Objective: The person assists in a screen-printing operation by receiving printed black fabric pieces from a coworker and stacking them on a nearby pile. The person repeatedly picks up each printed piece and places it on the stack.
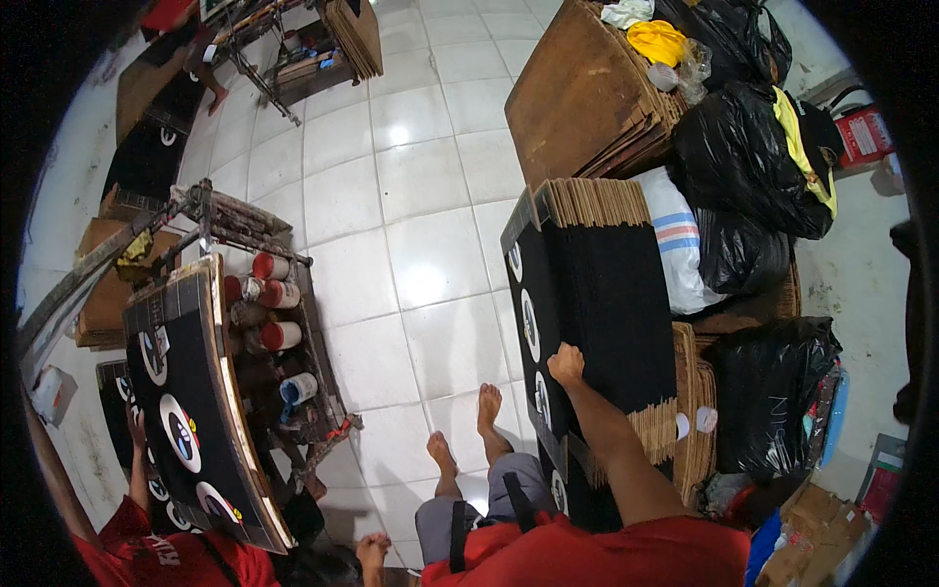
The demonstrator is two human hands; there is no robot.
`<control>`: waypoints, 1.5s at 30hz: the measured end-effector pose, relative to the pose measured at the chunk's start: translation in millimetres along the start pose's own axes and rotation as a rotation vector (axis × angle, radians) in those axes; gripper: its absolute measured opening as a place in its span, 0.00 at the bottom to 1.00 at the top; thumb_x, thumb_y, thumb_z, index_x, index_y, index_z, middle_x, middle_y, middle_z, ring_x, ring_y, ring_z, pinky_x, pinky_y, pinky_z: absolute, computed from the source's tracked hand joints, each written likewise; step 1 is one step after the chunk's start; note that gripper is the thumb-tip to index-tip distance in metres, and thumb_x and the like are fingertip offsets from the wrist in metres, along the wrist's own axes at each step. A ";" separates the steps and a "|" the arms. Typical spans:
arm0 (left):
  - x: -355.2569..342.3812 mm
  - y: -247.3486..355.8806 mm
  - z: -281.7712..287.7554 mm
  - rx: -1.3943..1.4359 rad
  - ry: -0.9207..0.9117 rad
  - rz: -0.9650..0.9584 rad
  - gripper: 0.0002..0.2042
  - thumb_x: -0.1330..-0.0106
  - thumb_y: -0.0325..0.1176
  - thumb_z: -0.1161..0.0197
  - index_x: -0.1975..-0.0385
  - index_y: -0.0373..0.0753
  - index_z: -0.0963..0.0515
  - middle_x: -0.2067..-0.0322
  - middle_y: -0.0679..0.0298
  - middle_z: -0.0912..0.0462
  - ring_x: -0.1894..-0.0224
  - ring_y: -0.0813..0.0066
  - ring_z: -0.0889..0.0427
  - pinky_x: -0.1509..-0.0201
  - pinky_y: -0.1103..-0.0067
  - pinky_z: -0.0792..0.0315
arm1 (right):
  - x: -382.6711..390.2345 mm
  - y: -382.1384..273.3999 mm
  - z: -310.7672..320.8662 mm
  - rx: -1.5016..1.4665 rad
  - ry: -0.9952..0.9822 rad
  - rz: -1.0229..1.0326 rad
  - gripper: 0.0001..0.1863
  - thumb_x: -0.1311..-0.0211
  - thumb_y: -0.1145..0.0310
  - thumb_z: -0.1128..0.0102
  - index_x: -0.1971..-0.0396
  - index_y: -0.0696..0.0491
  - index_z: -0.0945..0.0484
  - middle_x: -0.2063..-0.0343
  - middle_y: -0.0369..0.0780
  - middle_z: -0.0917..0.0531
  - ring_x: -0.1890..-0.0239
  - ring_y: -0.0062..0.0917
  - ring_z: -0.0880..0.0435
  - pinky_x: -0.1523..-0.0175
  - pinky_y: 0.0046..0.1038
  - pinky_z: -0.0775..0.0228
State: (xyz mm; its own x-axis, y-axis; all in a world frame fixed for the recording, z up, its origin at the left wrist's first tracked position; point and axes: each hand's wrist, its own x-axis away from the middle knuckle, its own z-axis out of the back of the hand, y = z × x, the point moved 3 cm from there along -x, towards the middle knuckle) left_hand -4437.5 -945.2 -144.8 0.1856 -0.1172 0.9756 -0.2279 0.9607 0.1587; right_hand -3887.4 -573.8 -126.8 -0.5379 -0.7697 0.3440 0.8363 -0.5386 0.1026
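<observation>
- clenched with right hand (565, 364) at black-and-brown stack (616, 293), just beneath that grip; cannot tell if grasping
- loosely curled with left hand (372, 551), well left of stack; cannot tell if holding anything

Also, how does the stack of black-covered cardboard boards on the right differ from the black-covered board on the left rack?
The stack shows many packed cardboard edges; the rack board shows a narrow, pale edge. The stack's printed face appears as a slim strip, while the rack board's is broadly visible. The person's right hand, fingers curled, is at the stack; a co-worker's hand is beside the rack board. Both carry whitish oval prints on black.
</observation>
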 end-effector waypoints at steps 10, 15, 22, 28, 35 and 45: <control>0.1 -49.9 3.7 -0.026 -0.014 0.139 0.11 0.43 0.38 0.35 0.69 0.38 0.25 0.74 0.61 0.18 0.73 0.69 0.18 0.71 0.74 0.28 | -27.5 12.6 3.2 0.050 -0.031 -0.059 0.11 0.54 0.70 0.41 0.70 0.60 0.21 0.66 0.52 0.19 0.60 0.46 0.20 0.53 0.41 0.28; 17.5 -10.8 -36.5 -0.015 -0.057 0.110 0.10 0.42 0.36 0.36 0.67 0.39 0.26 0.72 0.61 0.18 0.67 0.69 0.19 0.65 0.74 0.29 | -32.0 16.8 8.4 0.046 -0.041 -0.047 0.11 0.53 0.70 0.41 0.69 0.59 0.21 0.66 0.52 0.19 0.60 0.45 0.20 0.53 0.40 0.28; 22.8 7.5 -49.8 0.004 -0.023 0.047 0.08 0.42 0.33 0.36 0.69 0.38 0.27 0.76 0.62 0.20 0.72 0.72 0.19 0.71 0.78 0.30 | -33.1 23.1 19.6 0.020 -0.065 0.005 0.12 0.51 0.68 0.41 0.67 0.59 0.22 0.66 0.52 0.19 0.60 0.46 0.20 0.52 0.42 0.29; 30.1 3.3 -63.9 0.025 -0.094 0.012 0.08 0.43 0.36 0.36 0.70 0.41 0.26 0.75 0.64 0.19 0.72 0.74 0.20 0.69 0.79 0.30 | 11.3 50.6 32.8 -0.064 -0.003 0.008 0.17 0.50 0.68 0.42 0.60 0.62 0.27 0.66 0.55 0.20 0.60 0.48 0.20 0.53 0.42 0.28; 15.1 2.5 -51.7 -0.050 -0.121 -0.052 0.08 0.42 0.35 0.36 0.70 0.41 0.26 0.74 0.63 0.19 0.71 0.74 0.20 0.68 0.80 0.31 | 96.9 111.2 1.4 0.036 -0.040 -0.094 0.12 0.52 0.75 0.47 0.65 0.61 0.25 0.67 0.56 0.21 0.60 0.51 0.21 0.52 0.45 0.30; 13.1 -80.3 38.9 -0.144 -0.020 0.045 0.07 0.41 0.35 0.38 0.70 0.39 0.25 0.75 0.64 0.19 0.73 0.73 0.20 0.69 0.76 0.30 | 106.6 114.7 -15.2 -0.041 0.055 -0.062 0.11 0.53 0.76 0.49 0.68 0.63 0.23 0.66 0.56 0.21 0.60 0.52 0.22 0.52 0.46 0.30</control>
State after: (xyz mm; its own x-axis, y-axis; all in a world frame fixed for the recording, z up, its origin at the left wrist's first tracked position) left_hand -4454.0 -1033.7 -138.9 0.1589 -0.0768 0.9843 -0.0957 0.9911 0.0928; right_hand -3850.4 -722.8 -92.6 -0.5944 -0.7513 0.2866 0.7968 -0.5985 0.0834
